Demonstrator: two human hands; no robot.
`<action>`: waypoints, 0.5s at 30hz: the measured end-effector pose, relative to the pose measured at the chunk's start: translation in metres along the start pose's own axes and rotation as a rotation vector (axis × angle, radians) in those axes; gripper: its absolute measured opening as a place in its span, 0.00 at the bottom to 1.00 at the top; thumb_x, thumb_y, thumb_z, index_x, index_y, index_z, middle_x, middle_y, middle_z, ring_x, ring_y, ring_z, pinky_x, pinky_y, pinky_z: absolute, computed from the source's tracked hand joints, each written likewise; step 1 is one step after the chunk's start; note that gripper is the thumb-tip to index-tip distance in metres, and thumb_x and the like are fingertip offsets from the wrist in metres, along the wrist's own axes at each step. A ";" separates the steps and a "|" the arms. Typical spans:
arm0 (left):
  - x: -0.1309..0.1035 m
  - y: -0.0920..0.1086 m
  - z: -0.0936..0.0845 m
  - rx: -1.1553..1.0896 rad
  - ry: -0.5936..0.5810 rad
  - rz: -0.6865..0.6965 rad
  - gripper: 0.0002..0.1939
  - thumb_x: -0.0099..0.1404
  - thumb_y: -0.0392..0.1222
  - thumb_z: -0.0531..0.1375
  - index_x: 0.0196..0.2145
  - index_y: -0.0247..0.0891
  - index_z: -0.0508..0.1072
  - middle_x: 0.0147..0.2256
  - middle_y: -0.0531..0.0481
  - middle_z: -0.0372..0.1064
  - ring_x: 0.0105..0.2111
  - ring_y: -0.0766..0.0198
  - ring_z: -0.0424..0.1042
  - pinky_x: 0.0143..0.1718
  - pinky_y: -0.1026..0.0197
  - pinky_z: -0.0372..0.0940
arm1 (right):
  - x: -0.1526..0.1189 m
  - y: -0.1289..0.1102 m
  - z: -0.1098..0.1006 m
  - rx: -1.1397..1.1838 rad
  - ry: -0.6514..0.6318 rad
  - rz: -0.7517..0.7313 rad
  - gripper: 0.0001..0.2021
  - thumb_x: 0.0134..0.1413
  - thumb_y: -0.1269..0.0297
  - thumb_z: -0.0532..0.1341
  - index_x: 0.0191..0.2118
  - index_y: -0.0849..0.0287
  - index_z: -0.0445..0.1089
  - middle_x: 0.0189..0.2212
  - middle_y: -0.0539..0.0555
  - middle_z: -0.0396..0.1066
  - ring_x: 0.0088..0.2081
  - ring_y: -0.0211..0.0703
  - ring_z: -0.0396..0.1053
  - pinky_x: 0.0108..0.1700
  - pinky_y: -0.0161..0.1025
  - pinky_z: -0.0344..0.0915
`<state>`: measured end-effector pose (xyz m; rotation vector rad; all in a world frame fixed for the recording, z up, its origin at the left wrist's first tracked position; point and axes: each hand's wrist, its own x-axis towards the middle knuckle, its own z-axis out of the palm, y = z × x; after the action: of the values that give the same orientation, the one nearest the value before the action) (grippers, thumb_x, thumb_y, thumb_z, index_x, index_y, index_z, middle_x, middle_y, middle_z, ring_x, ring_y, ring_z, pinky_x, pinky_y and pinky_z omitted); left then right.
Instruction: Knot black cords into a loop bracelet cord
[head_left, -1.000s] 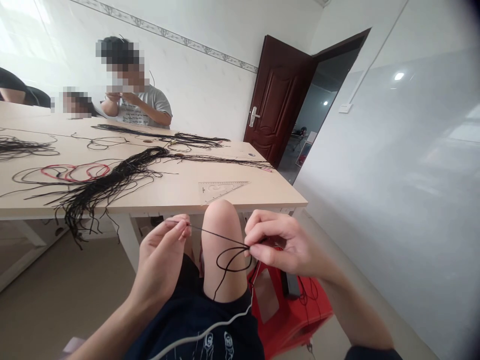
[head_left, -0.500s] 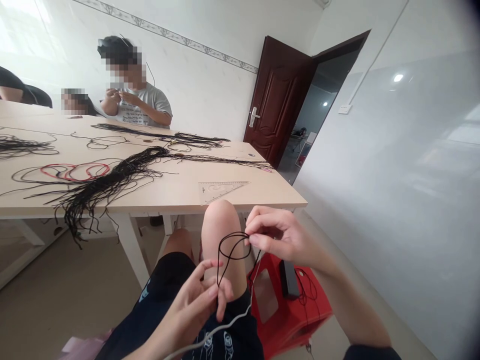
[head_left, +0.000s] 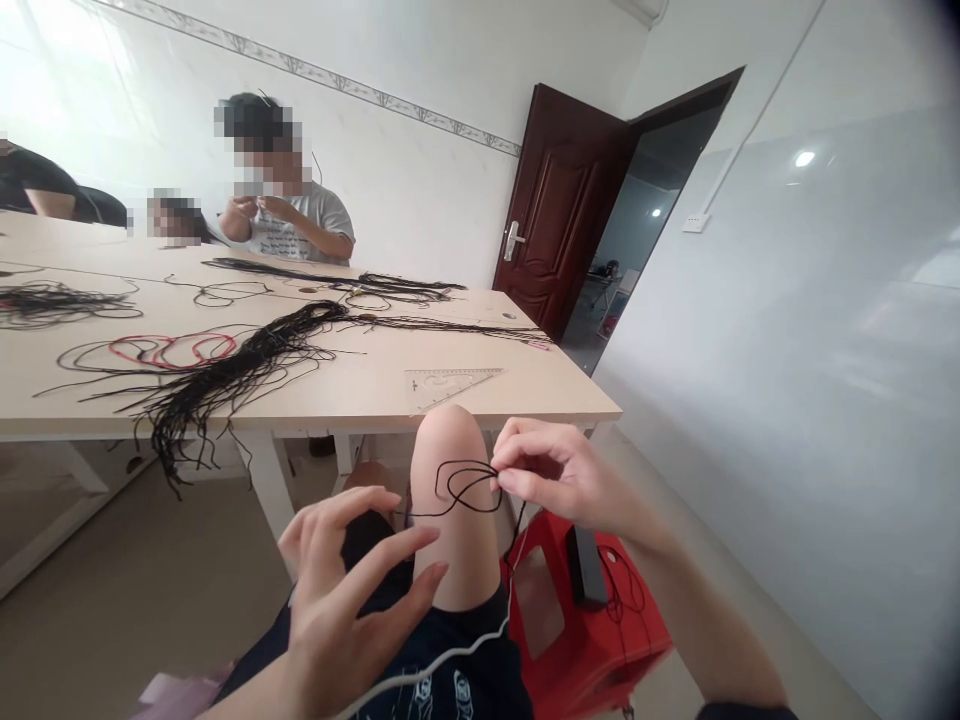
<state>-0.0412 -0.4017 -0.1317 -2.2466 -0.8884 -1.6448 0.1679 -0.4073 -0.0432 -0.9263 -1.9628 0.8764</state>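
A thin black cord (head_left: 471,508) hangs in loops in front of my bare knee. My right hand (head_left: 551,465) pinches it between thumb and fingertips where the loops meet, and a darker length drops below that hand. To the left, my left hand (head_left: 360,580) is spread, with thumb and fingers apart. One strand of the cord runs toward its fingertips; whether it touches them I cannot tell. A white cable (head_left: 450,652) crosses over my lap below both hands.
Ahead stands a pale table (head_left: 360,395) with a bundle of black cords (head_left: 255,360), a red cord (head_left: 169,352) and a clear set square (head_left: 450,385). A red stool (head_left: 622,640) carrying a black box (head_left: 586,568) is at my right. A co-worker (head_left: 300,225) sits across the table.
My left hand has let go of the lower loop, opened and moved left. The cord's loops have loosened, with a loose strand now pointing left. My right hand keeps its pinch.
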 end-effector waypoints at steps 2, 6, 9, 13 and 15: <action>0.010 0.006 0.006 0.029 0.001 0.019 0.08 0.56 0.34 0.61 0.35 0.41 0.71 0.35 0.47 0.63 0.34 0.58 0.65 0.38 0.51 0.53 | 0.000 -0.002 0.001 -0.002 -0.009 -0.003 0.04 0.52 0.72 0.58 0.28 0.62 0.69 0.29 0.49 0.62 0.29 0.33 0.61 0.29 0.32 0.57; 0.014 0.014 0.015 0.035 0.091 -0.034 0.06 0.56 0.33 0.62 0.32 0.38 0.71 0.31 0.50 0.63 0.29 0.63 0.65 0.37 0.53 0.53 | -0.001 -0.006 0.003 -0.012 -0.017 0.007 0.05 0.52 0.74 0.58 0.27 0.62 0.69 0.29 0.49 0.62 0.28 0.31 0.59 0.27 0.30 0.55; 0.013 0.017 0.015 -0.002 0.123 -0.042 0.05 0.55 0.31 0.63 0.30 0.38 0.71 0.29 0.52 0.63 0.27 0.66 0.64 0.36 0.55 0.53 | -0.002 -0.007 0.004 0.004 -0.018 0.007 0.05 0.51 0.74 0.58 0.27 0.62 0.69 0.29 0.49 0.61 0.28 0.31 0.60 0.27 0.29 0.55; 0.013 0.019 0.012 -0.035 0.122 -0.032 0.05 0.55 0.32 0.63 0.29 0.39 0.72 0.28 0.53 0.63 0.25 0.67 0.63 0.35 0.56 0.53 | -0.003 -0.009 0.005 -0.001 -0.018 0.001 0.05 0.51 0.74 0.58 0.28 0.62 0.69 0.28 0.48 0.61 0.27 0.31 0.58 0.26 0.29 0.54; 0.012 0.018 0.011 -0.029 0.115 -0.030 0.06 0.55 0.31 0.62 0.29 0.40 0.71 0.28 0.53 0.62 0.25 0.67 0.63 0.35 0.56 0.54 | -0.003 -0.009 0.006 -0.014 -0.018 0.002 0.04 0.51 0.74 0.58 0.28 0.62 0.69 0.28 0.48 0.61 0.26 0.31 0.58 0.26 0.30 0.53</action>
<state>-0.0200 -0.4063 -0.1216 -2.1425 -0.8794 -1.7910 0.1613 -0.4156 -0.0401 -0.9309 -1.9860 0.8760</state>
